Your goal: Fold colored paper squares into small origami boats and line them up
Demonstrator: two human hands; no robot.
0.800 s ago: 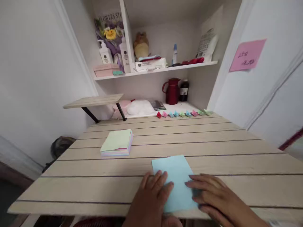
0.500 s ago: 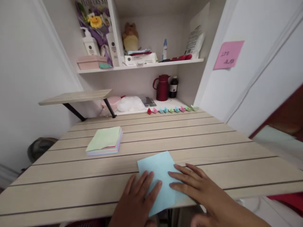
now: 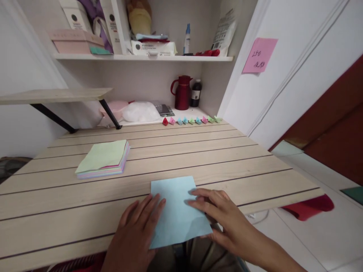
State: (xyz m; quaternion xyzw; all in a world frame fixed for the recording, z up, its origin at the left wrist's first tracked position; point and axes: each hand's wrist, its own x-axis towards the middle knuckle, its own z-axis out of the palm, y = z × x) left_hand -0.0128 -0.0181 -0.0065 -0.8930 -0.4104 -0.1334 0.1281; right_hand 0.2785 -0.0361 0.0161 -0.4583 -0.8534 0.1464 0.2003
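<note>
A square sheet of light blue paper (image 3: 178, 211) lies at the table's front edge, its lower part reaching past the edge. My left hand (image 3: 138, 223) holds its left side, fingers together on top and the thumb by the lower left corner, mostly hidden. At the right side, my right hand (image 3: 221, 215) has curled fingers over the sheet and its thumb by the lower right corner, closed on the paper. Farther back on the left sits a stack of coloured paper squares (image 3: 103, 156) with a pale green one on top.
Several small folded paper pieces (image 3: 191, 120) stand in a row along the table's back. Behind them are a red jug (image 3: 183, 92) and a dark bottle (image 3: 196, 93). A raised wooden stand (image 3: 56, 96) occupies the back left. The table's right edge drops to a tiled floor.
The view has shifted right and down. The blue sheet has been turned straighter, and its lower right corner now shows beside my right thumb. My right fingers are more curled.
</note>
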